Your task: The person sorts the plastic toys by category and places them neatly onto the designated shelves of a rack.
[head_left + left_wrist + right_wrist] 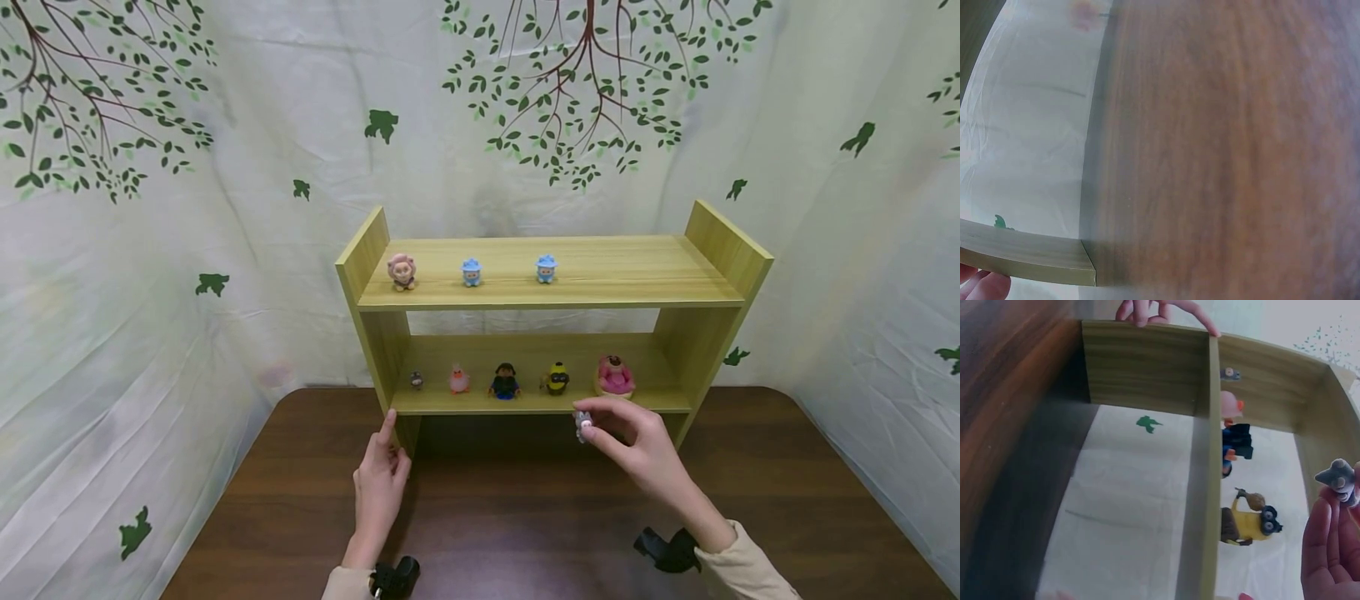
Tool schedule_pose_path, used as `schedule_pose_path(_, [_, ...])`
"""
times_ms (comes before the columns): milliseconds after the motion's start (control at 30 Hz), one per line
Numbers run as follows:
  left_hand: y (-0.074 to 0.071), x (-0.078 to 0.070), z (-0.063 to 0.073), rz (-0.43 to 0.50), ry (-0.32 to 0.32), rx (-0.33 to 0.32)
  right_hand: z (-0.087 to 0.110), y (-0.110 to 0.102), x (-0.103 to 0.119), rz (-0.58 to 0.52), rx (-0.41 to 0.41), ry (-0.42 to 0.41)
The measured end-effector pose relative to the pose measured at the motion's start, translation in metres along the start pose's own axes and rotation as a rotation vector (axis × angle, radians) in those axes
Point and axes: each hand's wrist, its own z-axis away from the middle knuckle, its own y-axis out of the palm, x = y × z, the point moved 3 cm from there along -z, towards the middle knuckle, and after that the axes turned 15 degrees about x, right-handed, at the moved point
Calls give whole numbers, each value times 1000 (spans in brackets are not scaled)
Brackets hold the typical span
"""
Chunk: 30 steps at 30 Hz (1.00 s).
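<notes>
Between the thumb and fingers of my right hand (637,437) I pinch a small grey figurine (583,426) with a pale front. It is just in front of the middle shelf's edge, below the pink bear figurine (617,377). In the right wrist view the grey figurine (1339,481) shows a pointed part. My left hand (380,483) touches the left side panel of the wooden shelf unit (551,307), its index finger straight at the middle board's front corner. Fingertips (991,286) show against the panel's edge in the left wrist view.
The middle board also bears a tiny grey figurine (416,380), a pink one (459,379), a dark-clothed one (505,382) and a yellow minion (557,379). Up top stand a pink-maned figurine (402,272) and two blue-hatted figurines (471,272). A brown table (525,525) carries the unit.
</notes>
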Motion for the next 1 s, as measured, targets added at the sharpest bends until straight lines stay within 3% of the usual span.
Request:
schedule_pose_path(233, [-1, -2, 0, -16, 22, -22, -6, -10, 9, 24, -10, -48])
schedule_pose_path(567, [0, 0, 1, 3, -10, 12, -19, -27, 22, 52, -22, -63])
schedule_pose_path(1000, [0, -1, 0, 5, 13, -3, -33, -46, 37, 113, -61, -88])
